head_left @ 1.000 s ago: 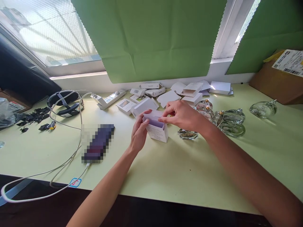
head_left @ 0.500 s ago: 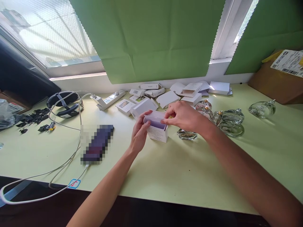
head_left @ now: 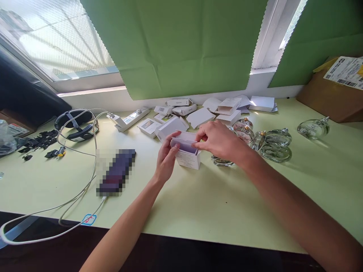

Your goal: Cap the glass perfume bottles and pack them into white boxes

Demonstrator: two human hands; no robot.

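Note:
A small white carton [head_left: 188, 158] with a lilac inside stands open-topped on the pale green table [head_left: 215, 204]. My left hand [head_left: 166, 159] grips its left end, thumb on the upper edge. My right hand [head_left: 219, 140] reaches over the carton from the right, fingers pinched on its top flap. A clear glass bottle [head_left: 222, 161] lies on the table just under my right wrist.
Several glass bottles [head_left: 272, 145] lie right of the carton, one more [head_left: 313, 129] farther right. White cartons [head_left: 198, 111] are heaped by the wall. A power strip [head_left: 129, 119], cables [head_left: 79, 189], a blurred device [head_left: 115, 172] and small black parts [head_left: 39, 142] lie left. A cardboard box [head_left: 334, 94] stands at the back right.
Both hands have stayed on the carton. My right hand's fingers have shifted slightly left and lower over the top flap. The camera view has drifted a little.

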